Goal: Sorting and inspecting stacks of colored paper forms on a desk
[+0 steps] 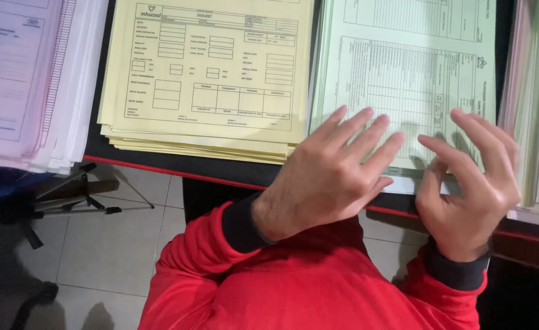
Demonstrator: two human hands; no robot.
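Hovering over the near edge of the green form stack [404,79], both hands sit close together, palms down. Left hand [327,177] has fingers spread flat, tips resting on or just above the stack's lower left part; released, holding nothing. Right hand [471,183] is blurred, fingers curled loosely with tips near the stack's lower right corner, maybe pinching a sheet edge; cannot tell if it grips anything.

Green stack lies straight ahead of the hands, beyond the fingertips, long axis running away from the person; printed table on top reads sideways. Both hands about equally near, left covering more of it.

Just left of it, a yellow form stack [205,73] with boxed fields and a header strip, sheets slightly fanned at the near edge. Far left, a pale pink-white paper stack [25,79] overhangs the desk [159,160], which is dark with a red front edge. Far right, another mixed pale stack [535,104], edge-on. Red sleeves with dark cuffs below; tiled floor [116,244] and a small black tripod [80,192] under the desk at left.
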